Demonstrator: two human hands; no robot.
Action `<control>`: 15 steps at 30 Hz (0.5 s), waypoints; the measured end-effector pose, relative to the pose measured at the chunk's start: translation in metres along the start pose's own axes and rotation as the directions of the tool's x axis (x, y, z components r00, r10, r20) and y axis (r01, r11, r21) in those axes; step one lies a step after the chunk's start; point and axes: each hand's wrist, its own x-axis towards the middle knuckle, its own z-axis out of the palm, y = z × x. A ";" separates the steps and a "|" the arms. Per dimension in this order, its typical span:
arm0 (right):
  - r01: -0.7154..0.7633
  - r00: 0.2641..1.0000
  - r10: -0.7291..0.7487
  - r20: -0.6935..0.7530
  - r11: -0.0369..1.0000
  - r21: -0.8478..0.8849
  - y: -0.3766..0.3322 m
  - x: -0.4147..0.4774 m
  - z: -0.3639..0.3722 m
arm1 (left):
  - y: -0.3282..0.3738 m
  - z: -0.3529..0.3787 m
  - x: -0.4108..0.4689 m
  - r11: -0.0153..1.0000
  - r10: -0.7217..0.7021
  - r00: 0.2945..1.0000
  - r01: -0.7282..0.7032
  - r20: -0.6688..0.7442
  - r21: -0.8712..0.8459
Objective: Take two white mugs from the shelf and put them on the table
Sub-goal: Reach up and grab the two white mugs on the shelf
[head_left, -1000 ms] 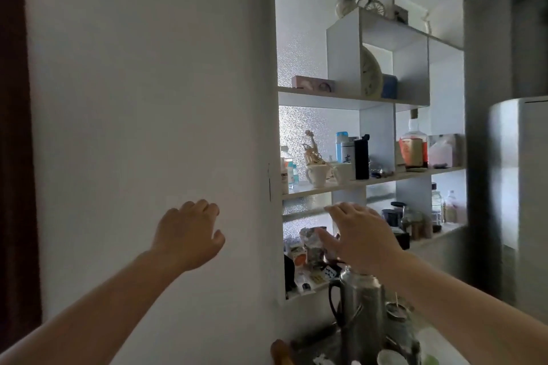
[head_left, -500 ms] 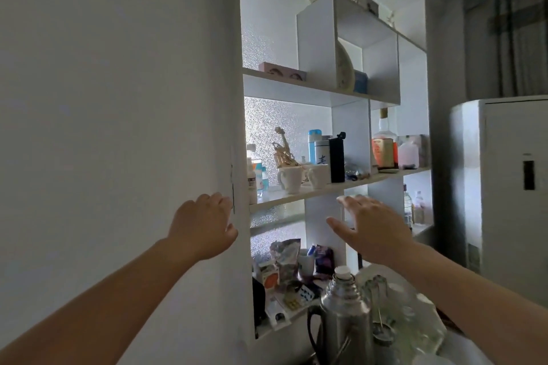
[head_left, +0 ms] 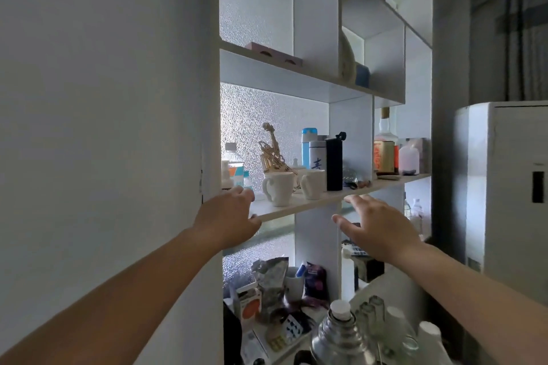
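Hands reach toward shelf [head_left: 302, 205]: your left hand [head_left: 228, 218] loosely curled at shelf edge, right hand [head_left: 375, 224] spread open below it, both empty. Two white mugs [head_left: 280, 188] side by side on shelf.

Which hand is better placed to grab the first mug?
Left. The left hand is at the shelf edge, beside the nearer white mug. The right hand hangs open below shelf level, further from either mug.

Left hand [head_left: 226, 216] and right hand [head_left: 376, 227] outstretched, fingers apparently loose, empty.
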 end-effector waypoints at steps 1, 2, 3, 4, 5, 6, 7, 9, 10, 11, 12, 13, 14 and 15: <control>-0.003 1.000 0.003 0.007 1.000 0.005 0.000 0.006 0.006 | -0.001 0.006 0.006 1.000 -0.006 1.000 0.006 0.010 -0.023; -0.006 1.000 0.006 0.011 1.000 0.010 -0.001 0.011 0.012 | -0.002 0.013 0.011 0.999 -0.014 1.000 0.015 0.021 -0.046; -0.008 1.000 0.007 0.015 1.000 0.016 -0.001 0.015 0.018 | -0.002 0.019 0.018 0.997 -0.026 0.999 0.028 0.034 -0.070; -0.008 1.000 0.007 0.017 1.000 0.019 -0.002 0.020 0.024 | -0.003 0.026 0.024 0.994 -0.044 0.998 0.049 0.052 -0.099; -0.006 1.000 0.006 0.020 1.000 0.020 -0.003 0.024 0.029 | -0.002 0.032 0.031 0.987 -0.071 0.995 0.080 0.072 -0.142; -0.005 1.000 0.004 0.022 1.000 0.020 -0.004 0.027 0.036 | -0.002 0.038 0.038 0.974 -0.100 0.991 0.116 0.089 -0.196; -0.003 1.000 0.003 0.024 1.000 0.020 -0.005 0.031 0.042 | -0.001 0.045 0.045 0.956 -0.125 0.987 0.146 0.098 -0.254; -0.004 1.000 0.003 0.021 1.000 0.022 -0.006 0.040 0.052 | 0.000 0.056 0.058 0.922 -0.167 0.980 0.194 0.108 -0.336; -0.005 1.000 0.005 0.019 1.000 0.021 -0.006 0.045 0.056 | 0.001 0.061 0.064 0.910 -0.191 0.974 0.221 0.119 -0.350; -0.008 1.000 0.008 0.020 1.000 0.019 -0.006 0.051 0.060 | 0.001 0.064 0.070 0.904 -0.213 0.968 0.247 0.135 -0.349; -0.012 1.000 0.011 0.025 1.000 0.015 -0.006 0.057 0.064 | 0.000 0.067 0.075 0.903 -0.228 0.962 0.266 0.149 -0.337; -0.016 0.999 0.016 0.036 1.000 0.009 -0.006 0.064 0.067 | -0.002 0.070 0.080 0.905 -0.237 0.959 0.277 0.157 -0.322; -0.020 0.999 0.020 0.048 1.000 0.001 -0.005 0.072 0.070 | -0.003 0.073 0.084 0.907 -0.243 0.956 0.283 0.161 -0.311; -0.023 0.998 0.024 0.054 1.000 -0.007 -0.005 0.080 0.072 | -0.005 0.075 0.088 0.908 -0.247 0.955 0.286 0.162 -0.304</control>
